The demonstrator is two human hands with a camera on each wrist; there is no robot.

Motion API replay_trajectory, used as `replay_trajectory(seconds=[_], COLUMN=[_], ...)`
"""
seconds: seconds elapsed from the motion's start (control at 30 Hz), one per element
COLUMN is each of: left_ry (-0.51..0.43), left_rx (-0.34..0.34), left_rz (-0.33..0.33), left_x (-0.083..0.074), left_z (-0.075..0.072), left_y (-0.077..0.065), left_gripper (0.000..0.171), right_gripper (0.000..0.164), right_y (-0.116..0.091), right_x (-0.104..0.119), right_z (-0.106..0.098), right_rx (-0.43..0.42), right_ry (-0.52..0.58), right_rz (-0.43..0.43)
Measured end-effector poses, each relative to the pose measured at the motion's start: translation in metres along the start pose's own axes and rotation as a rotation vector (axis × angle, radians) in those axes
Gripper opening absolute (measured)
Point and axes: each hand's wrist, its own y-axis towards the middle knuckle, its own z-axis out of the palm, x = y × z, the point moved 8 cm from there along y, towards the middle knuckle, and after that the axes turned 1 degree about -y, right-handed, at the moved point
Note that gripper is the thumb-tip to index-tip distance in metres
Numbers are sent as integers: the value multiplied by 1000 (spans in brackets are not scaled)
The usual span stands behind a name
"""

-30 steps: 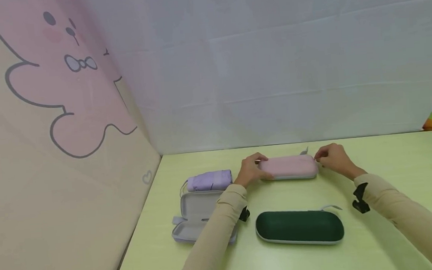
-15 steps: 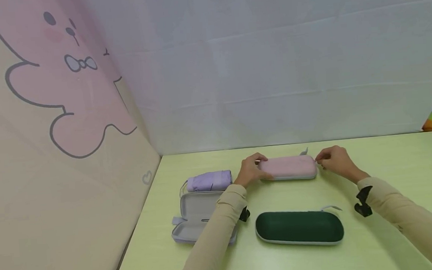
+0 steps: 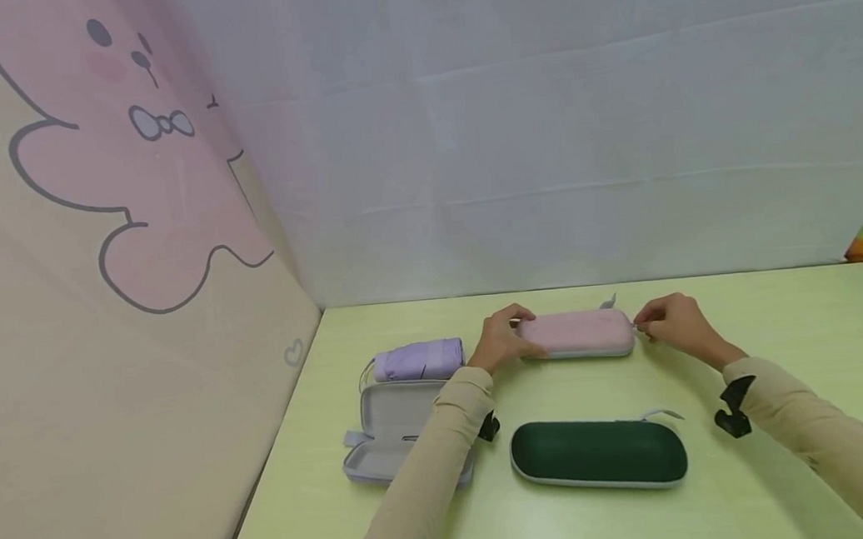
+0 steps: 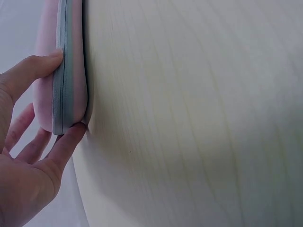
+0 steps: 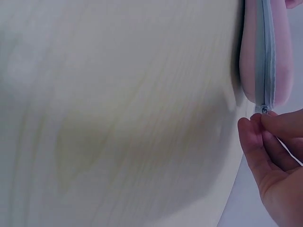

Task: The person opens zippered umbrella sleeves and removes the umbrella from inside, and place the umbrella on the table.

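A pink zippered case (image 3: 575,334) with a grey zip band lies near the back of the table. My left hand (image 3: 501,340) grips its left end, the thumb on the zip side and the fingers around the end, as the left wrist view shows. At the other end my right hand (image 3: 674,323) pinches the zipper pull (image 5: 264,110) between thumb and fingers. In the right wrist view the zip looks closed along the visible side. Most of the pull is hidden by the fingertips.
Nearer on the yellow-green table (image 3: 570,535) lies a dark green zippered case (image 3: 598,453) with a strap. To the left, an opened grey-lilac case (image 3: 399,409) is partly covered by the left sleeve, with a rolled purple pouch (image 3: 419,361) behind it. A white curtain (image 3: 582,167) hangs at the back.
My right hand has shifted slightly to the right, a little farther from the pink case's end. The left hand and the cases look still.
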Motion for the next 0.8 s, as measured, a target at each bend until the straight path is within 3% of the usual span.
replay_trajectory(seconds=[0.8], left_ry=[-9], left_rx=[-2], left_rz=[-42], left_x=[1], left_z=[1], left_y=[-2], left_gripper=[56], right_gripper=[11], right_y=[-11], right_x=[1], right_z=[2], right_rx=[50], right_ry=[9], right_rz=[52])
